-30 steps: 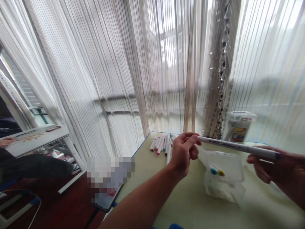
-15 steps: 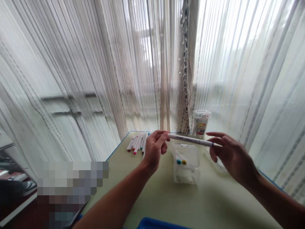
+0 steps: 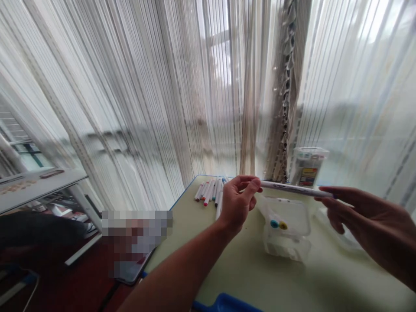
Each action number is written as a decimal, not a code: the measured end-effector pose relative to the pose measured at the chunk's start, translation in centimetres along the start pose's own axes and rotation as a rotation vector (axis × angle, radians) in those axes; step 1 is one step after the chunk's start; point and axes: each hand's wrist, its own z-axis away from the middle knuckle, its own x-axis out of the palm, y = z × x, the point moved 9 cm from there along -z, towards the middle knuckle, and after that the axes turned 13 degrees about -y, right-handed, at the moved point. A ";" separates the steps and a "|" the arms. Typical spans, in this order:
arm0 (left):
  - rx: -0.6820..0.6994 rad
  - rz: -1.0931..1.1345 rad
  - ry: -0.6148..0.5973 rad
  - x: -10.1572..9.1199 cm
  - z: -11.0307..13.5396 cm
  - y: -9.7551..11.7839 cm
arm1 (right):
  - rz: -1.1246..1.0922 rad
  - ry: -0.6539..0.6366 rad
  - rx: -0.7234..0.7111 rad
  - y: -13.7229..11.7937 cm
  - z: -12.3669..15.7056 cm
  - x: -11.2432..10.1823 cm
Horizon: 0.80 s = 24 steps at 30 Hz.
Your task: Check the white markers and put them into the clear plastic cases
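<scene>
- Head cam, my only feed: I'm watching both bare hands working above a pale green table [image 3: 256, 284] with a blue edge.
- Left hand [image 3: 238, 201] is gripping the near-white marker [image 3: 289, 187] at its left end, thumb and fingertips pinching, remaining fingers curling in.
- Right hand [image 3: 367, 221] is pinching the same marker at its purple end; index finger is lying along the top, other fingers are bending below.
- Marker is hanging in the air between the hands, nearly level, right end dipping slightly. Dark print is showing on the barrel; I'm not managing to read it.
- Loose white markers [image 3: 209, 191] are lying in a bunch on the table, just left of the left hand, their coloured ends pointing mostly toward me.
- Clear plastic box [image 3: 303, 249] is standing open below the held marker; a teal end [image 3: 274, 224] and a yellow end [image 3: 283, 225] are showing in it, side by side.
- Another clear plastic piece [image 3: 347, 236] is lying partly behind the right hand; I'm not making out its shape.
- Clear container [image 3: 308, 167] with a yellow-and-dark label is standing at the far edge, by the striped curtain [image 3: 146, 86].
- Blue item [image 3: 227, 303] is poking in at the bottom.
- Far left, a white side table [image 3: 73, 175] is holding small beige pieces [image 3: 19, 186].
</scene>
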 end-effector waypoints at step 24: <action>0.049 -0.080 -0.040 0.9 0.5 1.6 | -0.191 -0.076 -0.057 0.0 -0.9 1.3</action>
